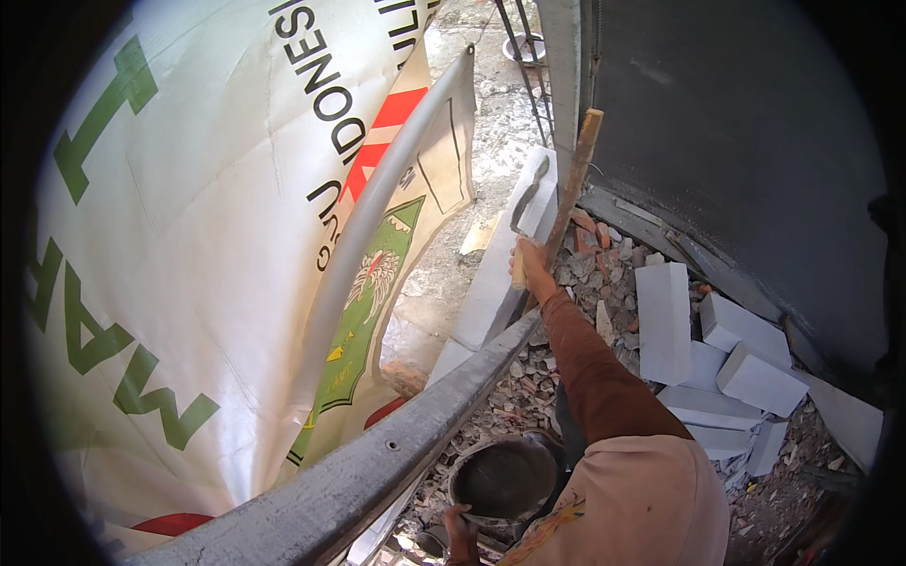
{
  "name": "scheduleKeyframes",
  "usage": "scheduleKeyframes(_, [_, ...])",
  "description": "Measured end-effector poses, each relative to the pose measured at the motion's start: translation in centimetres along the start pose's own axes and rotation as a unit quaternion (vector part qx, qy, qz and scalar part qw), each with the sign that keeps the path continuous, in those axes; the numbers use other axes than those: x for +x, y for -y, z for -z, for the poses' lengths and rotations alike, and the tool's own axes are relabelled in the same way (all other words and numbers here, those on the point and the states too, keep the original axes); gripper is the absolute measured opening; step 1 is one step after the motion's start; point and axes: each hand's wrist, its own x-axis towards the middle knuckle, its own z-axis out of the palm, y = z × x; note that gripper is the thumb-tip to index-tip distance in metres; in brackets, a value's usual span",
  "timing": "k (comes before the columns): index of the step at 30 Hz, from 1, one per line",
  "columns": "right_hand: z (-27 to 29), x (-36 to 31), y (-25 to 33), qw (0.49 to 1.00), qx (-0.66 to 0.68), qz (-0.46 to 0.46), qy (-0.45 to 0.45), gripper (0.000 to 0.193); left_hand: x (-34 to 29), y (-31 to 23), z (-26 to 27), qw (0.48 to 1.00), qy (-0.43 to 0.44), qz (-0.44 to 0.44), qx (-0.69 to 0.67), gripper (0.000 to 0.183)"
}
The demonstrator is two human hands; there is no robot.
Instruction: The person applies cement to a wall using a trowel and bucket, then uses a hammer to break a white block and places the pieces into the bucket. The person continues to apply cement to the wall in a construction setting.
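My right hand (535, 268), at the end of a brown sleeve, is closed around the wooden handle of a trowel (529, 195). Its dark, narrow-looking blade points away from me over the top of a white block (540, 206) in a low row of white blocks. Lower down, my left hand (460, 530) grips the rim of a round bucket (464, 472) with grey mortar (510, 479) inside. The fingers on the bucket's far side are hidden.
A wooden post (578, 170) leans close beside my right hand. A grey beam (377, 462) crosses in front, with a large printed banner (217, 274) to its left. Loose white blocks (664, 321) and rubble (500, 396) lie right, below a dark wall (736, 141).
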Motion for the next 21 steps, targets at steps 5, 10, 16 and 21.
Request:
scheduleKeyframes(5, [1.0,-1.2,0.7,0.996,-0.075,-0.031,0.038,0.025,1.5,0.0,0.8,1.000,-0.025,-0.009,0.000,0.027])
scheduleKeyframes(10, [2.4,-5.3,2.5,0.919,-0.377,0.114,0.038,0.029,3.6,-0.1,2.2,0.998,0.064,-0.016,-0.023,0.042])
scheduleKeyframes(16, [6.4,-14.8,3.8,0.868,-0.469,0.161,0.020,0.040,5.1,-1.4,2.4,0.990,0.125,-0.035,-0.047,0.026])
scheduleKeyframes(21, [12.5,-26.0,3.0,0.874,-0.462,0.143,-0.047,0.066,5.8,-2.8,2.9,0.981,0.166,-0.094,-0.035,0.044])
